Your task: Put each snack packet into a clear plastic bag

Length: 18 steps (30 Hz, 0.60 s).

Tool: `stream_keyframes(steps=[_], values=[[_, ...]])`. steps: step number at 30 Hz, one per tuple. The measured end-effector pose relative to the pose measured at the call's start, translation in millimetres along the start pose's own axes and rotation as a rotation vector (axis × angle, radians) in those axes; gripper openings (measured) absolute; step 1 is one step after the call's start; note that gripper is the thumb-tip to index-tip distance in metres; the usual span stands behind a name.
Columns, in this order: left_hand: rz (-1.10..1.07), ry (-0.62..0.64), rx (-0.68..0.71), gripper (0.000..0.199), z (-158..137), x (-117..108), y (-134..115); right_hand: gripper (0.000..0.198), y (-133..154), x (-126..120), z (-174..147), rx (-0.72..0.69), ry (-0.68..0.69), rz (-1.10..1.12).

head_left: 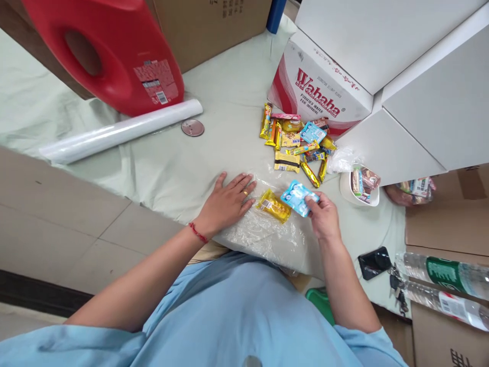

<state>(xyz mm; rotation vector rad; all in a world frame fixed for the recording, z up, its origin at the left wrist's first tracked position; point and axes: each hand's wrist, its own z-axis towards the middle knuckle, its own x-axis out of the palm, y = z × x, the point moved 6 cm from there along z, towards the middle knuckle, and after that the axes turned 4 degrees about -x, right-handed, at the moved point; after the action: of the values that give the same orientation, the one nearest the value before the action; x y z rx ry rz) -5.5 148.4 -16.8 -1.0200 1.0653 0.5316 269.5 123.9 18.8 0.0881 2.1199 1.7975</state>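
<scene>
Right hand (324, 216): I see it grasping a blue packet (295, 197) at the corner, thumb on top; packet print too small for me to read. Left hand (229, 201): palm down, fingers spread, gripping nothing, flat at the edge of a clear plastic sheet (263, 237); forearm in from lower left. Between the hands, on the sheet: yellow packet (274, 206) with barcode. Blue one just beside its right end; I can't tell whether they touch.

Beyond, on the cloth-covered counter (229, 137): snack pile (292, 140), mixed wrappers. Behind that, a carton (319, 94); I read "Wahaha ®", "PURIFIED WATER FOR DRINKING". Right of the pile, a white tub (347, 192) holding wrapped snacks (365, 181).

Farther out: at left, red jug (126, 71), barcoded label, fine print illegible to me; at right, green-labelled bottle (446, 272).
</scene>
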Motion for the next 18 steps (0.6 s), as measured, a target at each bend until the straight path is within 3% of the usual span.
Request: stream_keyframes(steps=[3,7,11,15,18], values=[[-0.006,-0.004,-0.010,0.054,0.1,-1.6,-0.8,0.041,-10.3,28.2,-23.2,0.040,0.032,-0.029],[0.004,-0.005,-0.017,0.054,0.1,-2.6,-1.6,0.037,-14.0,42.8,-29.8,-0.034,-0.008,-0.209],[0.004,-0.003,-0.009,0.054,-0.1,-2.4,-1.5,0.033,-5.8,40.8,-30.8,-0.100,0.001,-0.150],[0.012,-0.002,-0.008,0.054,0.1,-2.1,-1.3,0.028,17.8,23.5,-34.6,-0.345,-0.101,-0.196],[0.011,-0.001,-0.014,0.054,0.4,-2.1,-0.9,0.030,11.7,25.8,-34.9,-0.312,0.008,-0.233]])
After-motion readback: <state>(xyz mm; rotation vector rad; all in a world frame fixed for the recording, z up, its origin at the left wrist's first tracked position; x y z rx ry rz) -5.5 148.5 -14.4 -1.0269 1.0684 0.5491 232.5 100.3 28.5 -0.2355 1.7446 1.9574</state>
